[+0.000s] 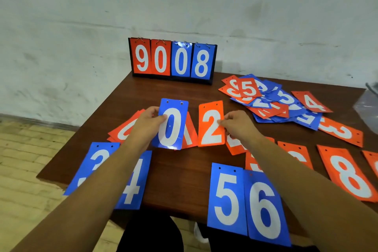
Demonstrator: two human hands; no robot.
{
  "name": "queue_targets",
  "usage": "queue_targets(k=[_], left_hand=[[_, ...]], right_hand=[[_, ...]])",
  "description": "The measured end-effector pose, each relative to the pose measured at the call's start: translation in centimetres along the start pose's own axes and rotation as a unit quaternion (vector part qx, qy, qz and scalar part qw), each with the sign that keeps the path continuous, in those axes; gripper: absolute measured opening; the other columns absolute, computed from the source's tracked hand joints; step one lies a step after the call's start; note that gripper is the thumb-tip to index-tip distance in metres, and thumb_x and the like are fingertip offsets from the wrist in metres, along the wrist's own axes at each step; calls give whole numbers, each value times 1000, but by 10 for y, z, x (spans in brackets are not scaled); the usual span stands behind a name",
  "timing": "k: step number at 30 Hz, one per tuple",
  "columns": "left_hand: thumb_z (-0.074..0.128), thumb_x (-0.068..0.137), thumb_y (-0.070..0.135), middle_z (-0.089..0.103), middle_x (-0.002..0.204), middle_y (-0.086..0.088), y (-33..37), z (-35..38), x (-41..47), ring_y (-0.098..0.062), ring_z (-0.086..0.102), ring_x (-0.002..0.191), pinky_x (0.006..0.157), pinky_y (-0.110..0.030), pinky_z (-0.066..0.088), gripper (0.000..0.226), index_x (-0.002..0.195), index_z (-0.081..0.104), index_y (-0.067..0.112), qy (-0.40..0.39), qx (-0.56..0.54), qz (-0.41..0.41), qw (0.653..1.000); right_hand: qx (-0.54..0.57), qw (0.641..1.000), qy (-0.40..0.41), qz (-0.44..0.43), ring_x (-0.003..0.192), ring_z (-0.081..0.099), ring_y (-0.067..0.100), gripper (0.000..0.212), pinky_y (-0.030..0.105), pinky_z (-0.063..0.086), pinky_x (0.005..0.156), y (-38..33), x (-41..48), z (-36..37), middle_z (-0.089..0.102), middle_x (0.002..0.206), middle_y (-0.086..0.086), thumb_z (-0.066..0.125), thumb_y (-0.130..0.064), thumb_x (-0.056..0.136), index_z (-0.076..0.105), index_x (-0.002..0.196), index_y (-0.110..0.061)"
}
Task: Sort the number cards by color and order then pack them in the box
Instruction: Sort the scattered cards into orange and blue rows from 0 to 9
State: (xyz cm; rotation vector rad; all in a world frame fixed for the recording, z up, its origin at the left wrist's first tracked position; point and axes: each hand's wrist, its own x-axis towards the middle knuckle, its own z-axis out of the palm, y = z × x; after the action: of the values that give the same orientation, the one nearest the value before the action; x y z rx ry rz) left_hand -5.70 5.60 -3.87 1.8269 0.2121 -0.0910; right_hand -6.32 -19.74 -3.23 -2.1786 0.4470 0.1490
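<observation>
Hands, what's in each?
— Left hand (150, 117) pinches the blue 0 card (172, 129) by its left edge, thumb on the face. Right hand (235, 124) pinches the orange 2 card (210, 127) by its right edge. Both cards are up off the table (180, 165), faces toward the person, prob. so the digits can be read before placing.

Where's the rest laid out?
— Blue row runs along the near edge: blue 3 (92, 164) and blue 4 (134, 180) at near left, blue 5 (226, 196) and blue 6 (263, 208) at near centre, overlapping a bit. Orange row sits just beyond it: an orange 0 (123, 130) and orange 1 (189, 136) under the held cards, an orange 8 (347, 176) to the right. Others in btwn are hidden by the right arm.

Why that gap at the blue row's left?
— Likely kept for low nos.; the 0 would go left of the 3, w/ 1 and 2 not yet out. The orange 2 looks bound for the spot right of the orange 1.

How far along?
— Early to mid. An unsorted heap (272, 101) lies mixed at far right, an orange 3 (339, 131) loose beside it. A scoreboard stand (172, 59) reading 9008 is at the far edge. No box can be made out, so packing hasn't begun.
</observation>
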Motion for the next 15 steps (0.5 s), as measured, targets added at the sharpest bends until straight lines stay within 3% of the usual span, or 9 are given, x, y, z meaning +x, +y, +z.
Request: queue_targets(k=[6, 9, 11, 13, 15], left_hand=[[63, 96, 29, 65, 97, 7, 1, 0, -6, -13, 68, 85, 60, -29, 57, 19, 112, 54, 26, 11, -15, -22, 1000], [68, 92, 31, 68, 102, 2, 2, -1, -10, -16, 71, 86, 62, -31, 61, 27, 115, 55, 22, 7, -14, -20, 1000], [69, 91, 31, 70, 106, -1, 2, 0, -12, -18, 72, 89, 68, -36, 62, 30, 115, 56, 20, 1, -15, -16, 1000], [70, 90, 31, 71, 105, -1, 2, 1, -17, -19, 73, 91, 75, -40, 63, 28, 112, 57, 18, -21, -17, -11, 1000], [71, 89, 30, 73, 104, -1, 3, 5, -23, -18, 74, 91, 79, -40, 62, 28, 110, 57, 17, -56, -9, 5, 998]], right_hand=[[-270, 962, 15, -33, 107, 62, 23, 41, 33, 51, 84, 0, -16, 18, 63, 119, 8, 60, -34, 94, 56, 126, -9], [-328, 943, 32, -37, 112, 59, 23, 47, 34, 51, 88, -2, -26, 21, 60, 125, 7, 58, -40, 94, 50, 132, -14], [-282, 956, 60, -57, 106, 61, 21, 41, 33, 51, 82, -8, -32, 20, 62, 117, 6, 57, -41, 95, 54, 126, -15], [-112, 989, 48, -84, 91, 61, 15, 33, 27, 49, 71, -18, -38, 20, 66, 100, 1, 52, -44, 97, 62, 110, -15], [73, 994, -7, -79, 75, 59, 12, 30, 25, 47, 61, -30, -49, 21, 69, 90, -1, 51, -44, 98, 66, 98, -18]])
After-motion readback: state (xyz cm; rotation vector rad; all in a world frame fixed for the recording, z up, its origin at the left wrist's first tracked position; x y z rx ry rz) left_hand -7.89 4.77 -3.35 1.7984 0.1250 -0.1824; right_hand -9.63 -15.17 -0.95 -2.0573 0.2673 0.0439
